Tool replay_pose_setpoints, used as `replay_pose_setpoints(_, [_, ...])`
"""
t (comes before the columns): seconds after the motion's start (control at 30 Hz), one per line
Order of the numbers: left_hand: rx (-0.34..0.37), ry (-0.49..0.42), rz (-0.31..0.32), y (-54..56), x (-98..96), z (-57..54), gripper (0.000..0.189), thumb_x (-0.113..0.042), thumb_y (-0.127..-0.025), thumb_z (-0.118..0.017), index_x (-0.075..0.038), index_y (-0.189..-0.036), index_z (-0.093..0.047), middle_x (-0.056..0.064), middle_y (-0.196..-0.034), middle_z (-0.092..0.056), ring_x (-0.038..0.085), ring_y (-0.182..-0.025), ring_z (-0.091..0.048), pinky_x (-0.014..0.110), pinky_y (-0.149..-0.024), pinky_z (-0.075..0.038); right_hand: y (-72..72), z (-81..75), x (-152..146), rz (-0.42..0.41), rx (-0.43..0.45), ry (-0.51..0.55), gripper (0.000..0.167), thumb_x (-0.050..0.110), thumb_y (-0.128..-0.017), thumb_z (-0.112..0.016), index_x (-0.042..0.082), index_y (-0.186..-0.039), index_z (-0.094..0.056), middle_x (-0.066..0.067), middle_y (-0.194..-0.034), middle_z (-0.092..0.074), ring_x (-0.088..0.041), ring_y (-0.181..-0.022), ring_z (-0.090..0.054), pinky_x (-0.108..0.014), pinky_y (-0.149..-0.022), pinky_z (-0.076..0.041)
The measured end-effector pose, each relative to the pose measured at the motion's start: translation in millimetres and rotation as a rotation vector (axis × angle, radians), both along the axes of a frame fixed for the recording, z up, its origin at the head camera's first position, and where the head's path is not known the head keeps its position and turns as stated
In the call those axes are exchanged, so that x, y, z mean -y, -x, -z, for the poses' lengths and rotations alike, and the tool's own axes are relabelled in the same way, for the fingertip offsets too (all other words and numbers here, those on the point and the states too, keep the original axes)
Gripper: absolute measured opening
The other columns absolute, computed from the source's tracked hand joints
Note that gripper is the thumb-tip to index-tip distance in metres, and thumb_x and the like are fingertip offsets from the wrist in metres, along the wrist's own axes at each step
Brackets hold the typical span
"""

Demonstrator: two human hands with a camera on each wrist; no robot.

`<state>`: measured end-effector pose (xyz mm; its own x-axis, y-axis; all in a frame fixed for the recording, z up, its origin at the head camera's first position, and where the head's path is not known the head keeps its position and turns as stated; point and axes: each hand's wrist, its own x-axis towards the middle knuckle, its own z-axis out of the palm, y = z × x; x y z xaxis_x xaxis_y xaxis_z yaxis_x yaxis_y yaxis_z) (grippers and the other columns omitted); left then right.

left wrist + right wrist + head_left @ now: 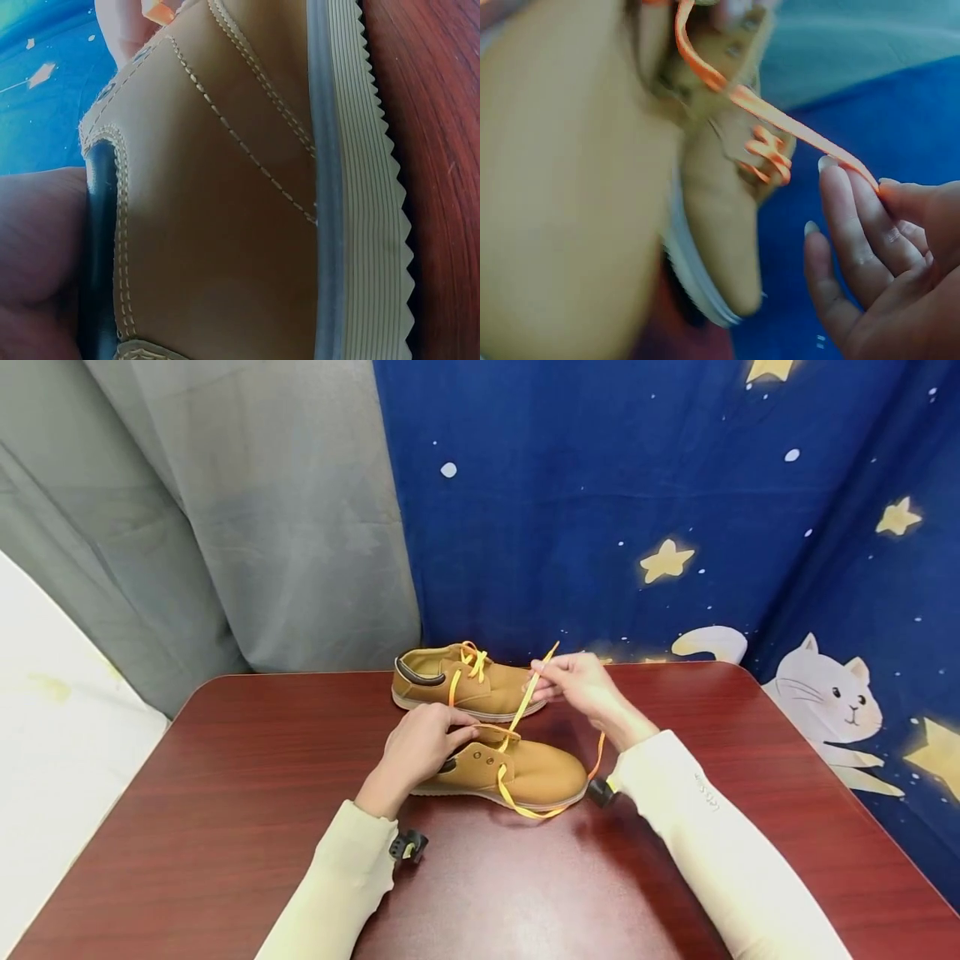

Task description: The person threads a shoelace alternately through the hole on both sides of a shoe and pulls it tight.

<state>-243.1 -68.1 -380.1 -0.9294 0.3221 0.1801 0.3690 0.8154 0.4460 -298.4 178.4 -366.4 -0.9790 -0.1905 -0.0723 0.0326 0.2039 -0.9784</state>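
Note:
A tan shoe point(551, 770) with a pale sole lies on its sole in front of me, toe to the right. My left hand point(422, 745) grips its upper near the ankle opening and tongue; part of that grip is hidden. Between thumb and forefinger my right hand point(588, 689) pinches a yellow-orange shoelace point(522, 703), drawn up from the eyelets, with its tip above the fingers. In the right wrist view the lace point(780, 120) runs taut to the right hand point(900, 255). The lace's other part loops down past the near side and round the toe.
A second tan shoe point(498, 692), its lace tied, stands just behind the first, also toe to the right. Both are on a dark red wooden table point(262, 793). Behind the table hang a grey curtain point(300, 527) and a blue starry curtain point(540, 527).

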Motion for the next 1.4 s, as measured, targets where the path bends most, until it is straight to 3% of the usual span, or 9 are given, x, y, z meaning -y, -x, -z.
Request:
replay_pose_setpoints(0.23, [0.014,0.004,-0.021,-0.4,-0.6,0.7,0.009,-0.032,-0.092,-0.074,-0.031,-0.096,-0.082,-0.010,-0.093,-0.077,0.010,-0.080,-0.067,0.029,-0.061,-0.048,17.9,-27.9,-9.3,0.028,-0.038,-0.040,0.039,0.021,-0.104,-0.058,-0.014,-0.118,-0.065,0.001,-0.081,-0.078,-0.005,-0.069,-0.073,-0.027,-0.075,-0.061])
replay_pose_setpoints(0.6, [0.019,0.003,-0.019,0.7,0.4,3.3,0.010,-0.032,-0.092,-0.074,-0.030,-0.097,-0.082,-0.009,-0.090,-0.077,0.010,-0.075,-0.063,0.027,-0.058,-0.045,36.7,-64.4,-18.5,0.125,-0.091,-0.099,0.033,0.023,-0.102,-0.060,-0.008,-0.107,-0.072,0.005,-0.071,-0.075,-0.004,-0.063,-0.071,-0.022,-0.069,-0.060])
replay_pose_setpoints(0.8, [0.031,0.009,-0.005,2.1,0.5,2.1,0.011,-0.032,-0.093,-0.073,-0.029,-0.099,-0.082,-0.008,-0.091,-0.077,0.010,-0.074,-0.061,0.027,-0.058,-0.045,40.4,-75.5,-17.9,0.139,-0.105,-0.170,0.034,0.024,-0.102,-0.060,-0.008,-0.107,-0.071,0.009,-0.067,-0.073,-0.003,-0.061,-0.069,-0.022,-0.069,-0.059])
replay_pose_setpoints(1.0, [0.040,0.012,-0.012,3.0,0.3,-0.7,0.011,-0.033,-0.092,-0.073,-0.029,-0.099,-0.082,-0.007,-0.086,-0.075,0.011,-0.068,-0.056,0.027,-0.054,-0.041,39.7,-81.2,-13.4,0.170,-0.127,-0.139,0.035,0.024,-0.103,-0.058,-0.008,-0.110,-0.069,0.009,-0.067,-0.072,-0.004,-0.062,-0.069,-0.019,-0.066,-0.058])
replay_pose_setpoints(1.1, [0.059,-0.007,-0.003,2.9,1.0,-1.9,0.014,-0.032,-0.092,-0.074,-0.028,-0.103,-0.081,-0.007,-0.088,-0.076,0.012,-0.069,-0.056,0.029,-0.055,-0.042,35.4,-82.1,-10.7,0.147,-0.126,-0.101,0.038,0.027,-0.105,-0.055,-0.008,-0.112,-0.067,0.008,-0.072,-0.074,-0.005,-0.067,-0.072,-0.020,-0.070,-0.059])
replay_pose_setpoints(1.2, [0.083,-0.098,0.045,3.6,3.2,-2.7,0.019,-0.025,-0.092,-0.073,-0.022,-0.110,-0.078,-0.004,-0.101,-0.076,0.012,-0.083,-0.065,0.032,-0.068,-0.051,28.5,-82.3,-8.1,0.090,-0.116,-0.033,0.039,0.029,-0.106,-0.051,-0.007,-0.114,-0.064,0.008,-0.077,-0.076,-0.007,-0.075,-0.074,-0.024,-0.076,-0.060])
replay_pose_setpoints(1.3, [0.110,-0.246,0.137,4.6,8.8,-4.5,0.019,-0.017,-0.090,-0.071,-0.015,-0.109,-0.076,0.002,-0.108,-0.073,0.016,-0.098,-0.066,0.034,-0.085,-0.053,20.4,-83.2,-5.8,0.046,-0.110,0.023,0.037,0.029,-0.106,-0.052,-0.004,-0.116,-0.065,0.007,-0.080,-0.077,-0.008,-0.079,-0.075,-0.024,-0.078,-0.060])
replay_pose_setpoints(1.4, [0.191,-0.368,0.245,3.9,18.5,-9.5,0.013,-0.014,-0.088,-0.071,-0.013,-0.101,-0.075,0.005,-0.097,-0.069,0.019,-0.090,-0.063,0.031,-0.080,-0.052,12.9,-84.5,-3.5,0.032,-0.133,0.027,0.036,0.029,-0.104,-0.056,-0.002,-0.119,-0.068,0.005,-0.081,-0.077,-0.009,-0.080,-0.075,-0.024,-0.077,-0.060])
